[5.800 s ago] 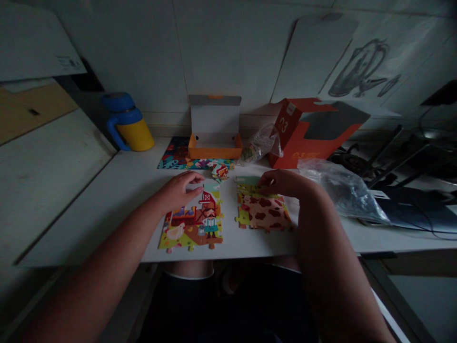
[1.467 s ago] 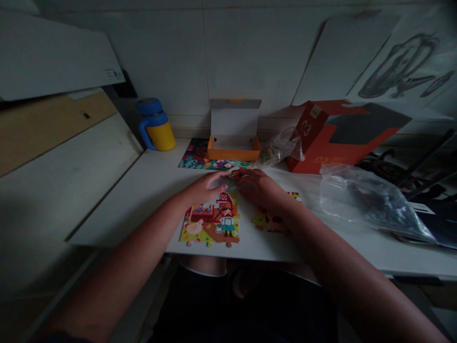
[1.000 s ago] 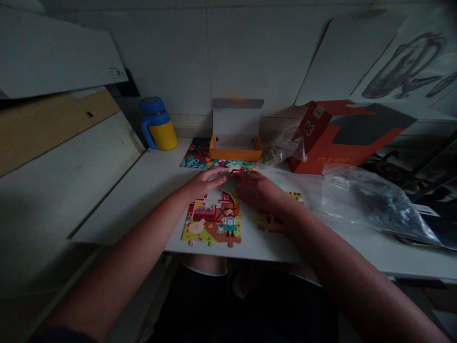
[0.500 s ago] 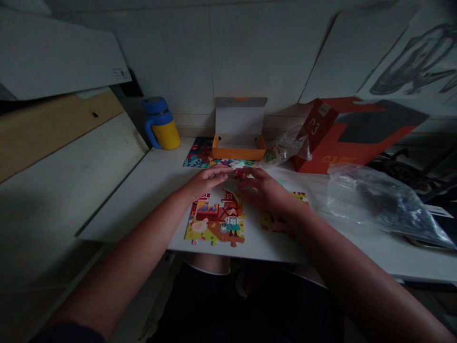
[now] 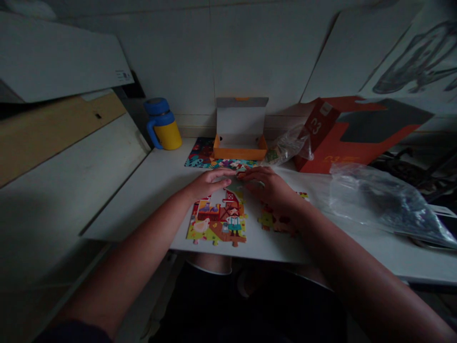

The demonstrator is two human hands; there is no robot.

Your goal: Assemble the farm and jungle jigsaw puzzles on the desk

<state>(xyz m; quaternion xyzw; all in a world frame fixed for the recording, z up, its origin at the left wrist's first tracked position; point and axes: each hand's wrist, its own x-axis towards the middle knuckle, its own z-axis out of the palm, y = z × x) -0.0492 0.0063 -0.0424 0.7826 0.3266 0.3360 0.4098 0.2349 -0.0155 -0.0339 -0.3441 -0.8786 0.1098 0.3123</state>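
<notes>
A partly joined jigsaw puzzle lies on the table before me, showing a farmer, a hen and a red barn. My left hand rests at its upper left, fingers stretched out and thumb apart, holding nothing visible. Across from it, my right hand has its fingers bent and close together over a pale green puzzle piece above the barn roof; its grip is partly hidden. A small reddish piece sits between both hands' fingertips. More joined puzzle pieces, yellow-green and brown, lie below my right wrist.
Behind the hands, an open orange box stands on a colourful picture sheet. A blue and yellow mug is at the back left. On the right are a red box, a clear bag and a larger plastic bag.
My right hand has moved slightly left and its fingers have drawn together. A pale green piece now shows above the barn roof. My left hand has barely moved.
</notes>
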